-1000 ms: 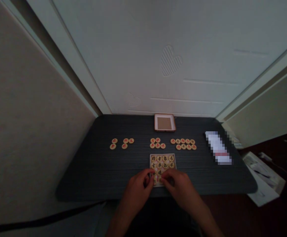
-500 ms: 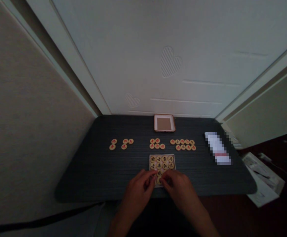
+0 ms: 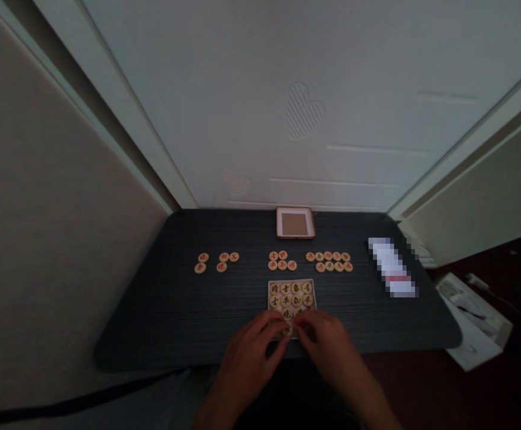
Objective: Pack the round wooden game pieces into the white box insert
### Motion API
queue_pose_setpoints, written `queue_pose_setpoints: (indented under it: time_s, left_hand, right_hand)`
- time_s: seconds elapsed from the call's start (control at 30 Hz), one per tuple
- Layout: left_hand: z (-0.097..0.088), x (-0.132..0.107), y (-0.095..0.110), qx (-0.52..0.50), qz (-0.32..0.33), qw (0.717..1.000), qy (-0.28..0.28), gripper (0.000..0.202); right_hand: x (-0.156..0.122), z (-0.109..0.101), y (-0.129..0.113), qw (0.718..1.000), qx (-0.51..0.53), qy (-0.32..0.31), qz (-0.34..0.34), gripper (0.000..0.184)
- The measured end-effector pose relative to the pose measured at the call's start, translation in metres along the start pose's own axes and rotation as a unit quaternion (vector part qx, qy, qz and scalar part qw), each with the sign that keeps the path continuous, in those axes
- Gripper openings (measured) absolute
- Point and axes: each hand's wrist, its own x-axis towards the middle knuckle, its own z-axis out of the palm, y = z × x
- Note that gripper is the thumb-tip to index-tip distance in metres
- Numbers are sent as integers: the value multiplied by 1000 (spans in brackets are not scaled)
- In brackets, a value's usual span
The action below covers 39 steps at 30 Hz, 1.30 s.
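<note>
Near the front edge of the dark table, a shallow white box (image 3: 270,292) holds rows of round wooden Chinese chess pieces (image 3: 296,300) with black characters. Over the box's front left part is my left hand (image 3: 253,349), its thumb and forefinger closed around a chess piece (image 3: 287,330) low in the box. My right hand (image 3: 327,341) covers the front right corner, fingers pinched together close to that same piece. Whatever lies between the right fingertips is hidden. The front row of the box is mostly covered by both hands.
Red-marked pieces lie in groups across the table (image 3: 153,316): left (image 3: 200,268), centre (image 3: 282,265) and right (image 3: 329,266), with some dark-marked ones at right. A box lid (image 3: 295,224) stands at the back, near a white door (image 3: 242,119). A blurred white object (image 3: 392,267) lies right.
My left thumb and forefinger have spread around a piece at the front of the box. My right fingers have shifted slightly, uncovering more of a piece. The view has turned a little.
</note>
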Motion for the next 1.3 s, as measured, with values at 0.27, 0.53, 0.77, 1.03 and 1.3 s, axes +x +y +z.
queue_pose_setpoints:
  time_s: [0.27,0.53,0.77,1.03,1.3]
  left_hand:
    - [-1,2,2,-21,-20,1000,-4,21]
    - [-1,2,1,7,18,1000,-3,20]
    - [1,2,-2,12,44,999,12,23]
    - [-2,5,1,35,32,999,-12,22]
    - [0,1,-3,38,39,998,-13,23]
  right_hand:
    - [-3,-1,-5,1000,-2,3,3,22]
    - [-6,0,-4,1000,0,7,1,24]
    - [-7,0,-5,1000,6,8,0,26]
    - [6,-29,8,997,-6,68,-20,24]
    - [45,-55,61,976,-119,184,-13,42]
